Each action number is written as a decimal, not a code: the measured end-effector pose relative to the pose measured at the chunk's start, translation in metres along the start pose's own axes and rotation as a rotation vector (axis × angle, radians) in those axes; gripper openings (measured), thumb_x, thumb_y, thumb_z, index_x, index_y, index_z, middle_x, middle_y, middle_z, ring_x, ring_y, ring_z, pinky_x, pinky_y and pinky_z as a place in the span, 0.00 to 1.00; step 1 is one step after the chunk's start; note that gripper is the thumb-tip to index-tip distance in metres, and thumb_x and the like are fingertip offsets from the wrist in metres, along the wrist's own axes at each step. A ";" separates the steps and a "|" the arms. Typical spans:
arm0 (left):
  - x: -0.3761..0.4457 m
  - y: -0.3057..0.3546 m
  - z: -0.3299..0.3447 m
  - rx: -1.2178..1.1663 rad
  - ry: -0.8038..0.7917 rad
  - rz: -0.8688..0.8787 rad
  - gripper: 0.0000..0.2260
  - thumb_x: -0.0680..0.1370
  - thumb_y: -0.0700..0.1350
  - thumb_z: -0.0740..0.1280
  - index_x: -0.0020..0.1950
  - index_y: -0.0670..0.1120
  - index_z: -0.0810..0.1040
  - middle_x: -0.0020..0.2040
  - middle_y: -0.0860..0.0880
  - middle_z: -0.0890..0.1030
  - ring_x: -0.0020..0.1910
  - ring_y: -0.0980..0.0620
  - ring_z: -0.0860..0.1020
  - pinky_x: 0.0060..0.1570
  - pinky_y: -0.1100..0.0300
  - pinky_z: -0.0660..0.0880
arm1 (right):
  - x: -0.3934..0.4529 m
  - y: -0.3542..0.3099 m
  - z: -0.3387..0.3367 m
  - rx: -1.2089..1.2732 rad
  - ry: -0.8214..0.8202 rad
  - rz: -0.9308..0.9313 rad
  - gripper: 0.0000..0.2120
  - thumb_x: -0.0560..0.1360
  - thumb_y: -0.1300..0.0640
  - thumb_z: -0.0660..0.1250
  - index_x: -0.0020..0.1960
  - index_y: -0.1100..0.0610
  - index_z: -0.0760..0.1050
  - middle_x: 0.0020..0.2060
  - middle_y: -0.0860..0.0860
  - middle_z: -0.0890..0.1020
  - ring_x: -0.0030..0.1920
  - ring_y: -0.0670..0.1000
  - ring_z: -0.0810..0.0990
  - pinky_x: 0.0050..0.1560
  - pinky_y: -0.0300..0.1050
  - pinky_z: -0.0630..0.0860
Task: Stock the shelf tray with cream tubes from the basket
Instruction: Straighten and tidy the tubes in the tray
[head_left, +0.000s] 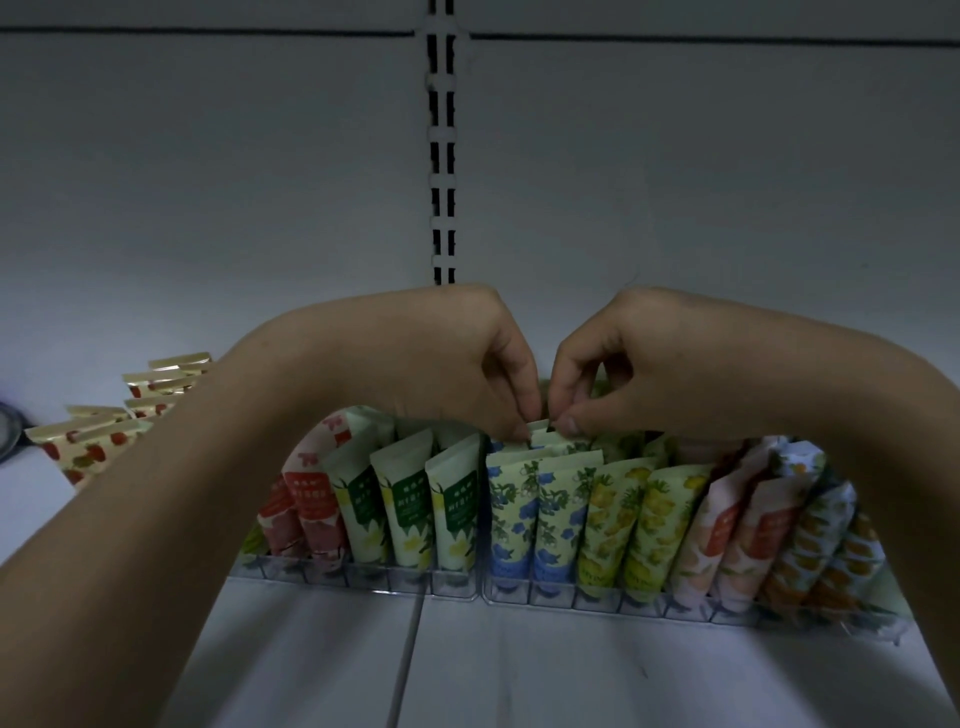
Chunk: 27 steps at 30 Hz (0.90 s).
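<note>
Two hands meet over the middle of the clear shelf tray (467, 584) in the head view. The left hand (452, 358) and the right hand (623, 358) both have their fingers (524, 395) curled down and pinching the flat crimped top of one pale green cream tube (545, 436), which stands in a back row just behind the blue-flower tubes (535, 514). The tube is already among its neighbours, seemingly part-way into its slot; its lower end is hidden, so whether it is seated cannot be told.

To finish this step well, I judge the tube should go straight down with the crimp kept level, both pinches easing it between the tubes on either side rather than forcing it, then let go only once it stands without leaning.

The tray looks nearly full: red strawberry-print tubes (311, 499), green-label tubes (405, 504), lemon-print tubes (644, 519), peach-print tubes (737, 530) and orange-print tubes (821, 525) stand packed side by side. That crowding is the main obstacle, since a nudge could tip a neighbour forward. A loose pile of gold-topped tubes (104, 431) lies on the shelf (519, 675) at far left, behind the left forearm. The basket is not in view.
</note>
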<state>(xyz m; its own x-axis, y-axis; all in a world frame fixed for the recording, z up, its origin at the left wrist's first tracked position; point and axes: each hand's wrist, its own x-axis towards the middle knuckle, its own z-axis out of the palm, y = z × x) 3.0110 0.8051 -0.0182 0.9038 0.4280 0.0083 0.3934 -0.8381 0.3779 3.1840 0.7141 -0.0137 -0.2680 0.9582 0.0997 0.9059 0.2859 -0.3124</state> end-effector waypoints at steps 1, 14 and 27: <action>0.000 0.000 0.000 0.010 0.005 0.007 0.04 0.71 0.49 0.74 0.45 0.56 0.84 0.35 0.64 0.82 0.35 0.66 0.80 0.39 0.70 0.74 | 0.000 0.000 0.000 -0.001 -0.007 0.000 0.02 0.71 0.52 0.74 0.39 0.46 0.83 0.31 0.35 0.81 0.26 0.35 0.75 0.26 0.25 0.66; -0.002 0.003 -0.002 0.002 0.050 -0.009 0.03 0.72 0.50 0.73 0.45 0.56 0.85 0.35 0.64 0.83 0.36 0.66 0.80 0.38 0.74 0.73 | -0.002 0.002 -0.003 0.017 0.007 0.014 0.04 0.71 0.49 0.71 0.38 0.47 0.83 0.28 0.35 0.80 0.25 0.36 0.75 0.26 0.26 0.66; 0.008 -0.010 0.003 0.097 0.187 -0.057 0.01 0.73 0.48 0.73 0.43 0.54 0.84 0.33 0.65 0.81 0.33 0.68 0.79 0.34 0.77 0.71 | 0.011 0.017 0.011 -0.085 0.104 0.004 0.01 0.72 0.51 0.72 0.42 0.46 0.82 0.37 0.38 0.82 0.37 0.34 0.77 0.36 0.29 0.71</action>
<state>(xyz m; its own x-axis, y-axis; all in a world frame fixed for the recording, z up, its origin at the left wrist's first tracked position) 3.0147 0.8156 -0.0248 0.8363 0.5230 0.1647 0.4652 -0.8358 0.2917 3.1927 0.7298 -0.0284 -0.2324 0.9523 0.1977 0.9327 0.2759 -0.2323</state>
